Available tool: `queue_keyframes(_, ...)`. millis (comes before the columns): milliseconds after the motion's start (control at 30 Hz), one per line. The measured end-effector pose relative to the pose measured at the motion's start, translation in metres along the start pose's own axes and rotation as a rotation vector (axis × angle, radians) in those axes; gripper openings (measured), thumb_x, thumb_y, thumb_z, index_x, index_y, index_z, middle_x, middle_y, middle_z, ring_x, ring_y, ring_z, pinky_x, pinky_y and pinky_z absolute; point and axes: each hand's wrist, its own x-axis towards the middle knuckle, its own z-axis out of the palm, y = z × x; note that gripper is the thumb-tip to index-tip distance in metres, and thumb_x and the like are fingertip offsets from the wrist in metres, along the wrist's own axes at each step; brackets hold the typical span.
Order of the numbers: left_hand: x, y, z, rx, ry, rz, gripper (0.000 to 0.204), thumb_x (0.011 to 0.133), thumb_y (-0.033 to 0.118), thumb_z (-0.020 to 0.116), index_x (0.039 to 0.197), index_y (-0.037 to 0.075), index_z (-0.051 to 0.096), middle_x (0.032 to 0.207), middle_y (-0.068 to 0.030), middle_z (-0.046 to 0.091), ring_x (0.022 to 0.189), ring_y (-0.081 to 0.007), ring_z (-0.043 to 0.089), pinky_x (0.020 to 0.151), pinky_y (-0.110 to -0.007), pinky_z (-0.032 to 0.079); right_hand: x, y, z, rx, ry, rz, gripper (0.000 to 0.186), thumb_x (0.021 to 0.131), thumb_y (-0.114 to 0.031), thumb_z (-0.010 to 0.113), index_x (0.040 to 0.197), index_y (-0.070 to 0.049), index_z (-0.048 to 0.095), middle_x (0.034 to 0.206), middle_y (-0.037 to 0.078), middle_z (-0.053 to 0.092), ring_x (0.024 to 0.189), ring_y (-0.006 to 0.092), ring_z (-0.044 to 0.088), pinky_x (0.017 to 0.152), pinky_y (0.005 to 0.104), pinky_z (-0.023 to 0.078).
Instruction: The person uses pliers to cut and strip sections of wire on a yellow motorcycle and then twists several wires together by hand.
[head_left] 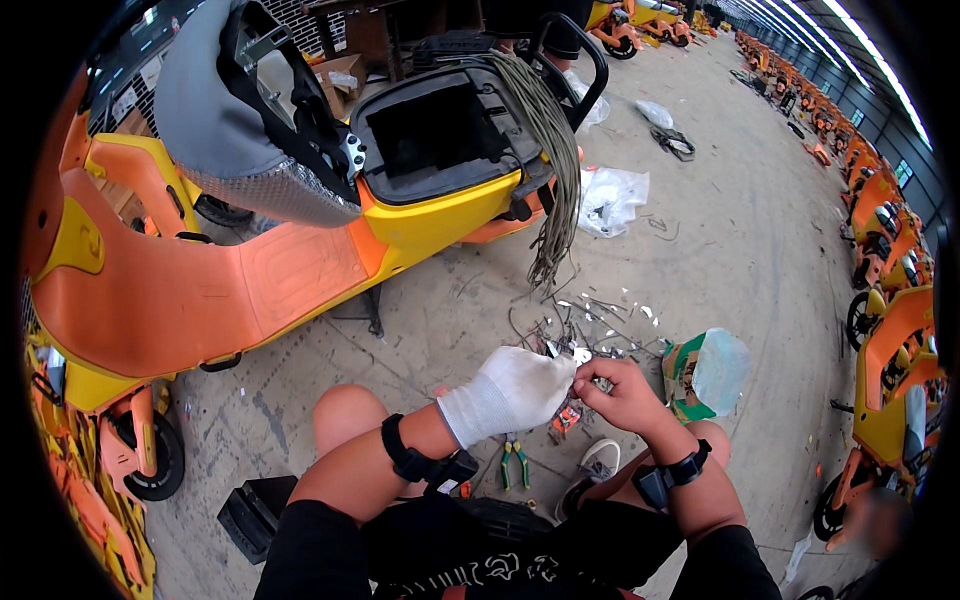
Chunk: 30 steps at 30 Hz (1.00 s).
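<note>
My left hand, in a white glove, is closed, its fingertips meeting those of my bare right hand. The right hand is pinched shut at the same spot. A small whitish bit shows at the fingertips; its kind is too small to tell, and the fingers hide most of what they hold. Below the hands, green-and-yellow-handled pliers lie on the floor. An orange-red item lies between my knees. Scattered dark wire pieces and white scraps spread just beyond my hands.
A yellow-and-orange scooter stands ahead to the left, seat raised, with a bundle of grey-green cables hanging off its rear. A green carton with a clear plastic bag is at right. Plastic bags lie farther off. Scooters line the right side.
</note>
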Motion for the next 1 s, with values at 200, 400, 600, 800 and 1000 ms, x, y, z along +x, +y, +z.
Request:
queue_keyframes(200,0.000,0.000,-0.005,-0.057,0.016,0.003,0.012,0.088,0.016,0.055,0.082,0.007,0.058,0.065,-0.0152,0.060,0.063,-0.0336,0.064,0.056,-0.044,0.050,-0.001,0.003,0.004,0.054,0.066,0.030,0.010,0.084,-0.009,0.065,0.087,0.001,0.067,0.073,0.007,0.067,0.068,0.0127,0.062,0.065,0.0284,0.050)
queue_keyframes(400,-0.001,0.002,-0.007,-0.123,0.048,-0.017,0.010,0.087,0.015,0.056,0.083,0.007,0.059,0.068,-0.0165,0.061,0.065,-0.0360,0.064,0.058,-0.046,0.051,-0.002,0.005,0.002,0.103,0.079,0.062,0.009,0.081,-0.007,0.063,0.083,0.001,0.068,0.073,0.006,0.068,0.069,0.0116,0.063,0.066,0.0272,0.051)
queue_keyframes(600,0.001,0.000,-0.015,-0.162,0.095,-0.038,0.010,0.086,0.014,0.057,0.088,0.005,0.062,0.076,-0.0164,0.064,0.072,-0.0366,0.065,0.065,-0.046,0.052,-0.001,-0.001,-0.003,0.179,0.106,0.114,0.011,0.081,-0.006,0.062,0.082,0.002,0.068,0.075,0.006,0.071,0.071,0.0110,0.064,0.068,0.0269,0.052)
queue_keyframes(800,0.000,-0.006,-0.028,-0.177,0.113,-0.086,0.013,0.087,0.014,0.058,0.089,0.004,0.065,0.079,-0.0163,0.066,0.075,-0.0363,0.066,0.068,-0.044,0.052,-0.004,0.004,-0.011,0.212,0.127,0.110,0.012,0.082,-0.006,0.060,0.081,0.003,0.068,0.078,0.006,0.072,0.073,0.0107,0.065,0.069,0.0267,0.051)
queue_keyframes(1000,-0.002,-0.007,-0.044,-0.224,0.089,-0.167,0.015,0.088,0.016,0.057,0.091,0.004,0.067,0.081,-0.0170,0.067,0.077,-0.0355,0.066,0.072,-0.044,0.052,-0.006,0.007,-0.019,0.195,0.131,0.132,0.012,0.083,-0.006,0.060,0.082,0.003,0.067,0.078,0.007,0.072,0.074,0.0097,0.064,0.069,0.0254,0.050)
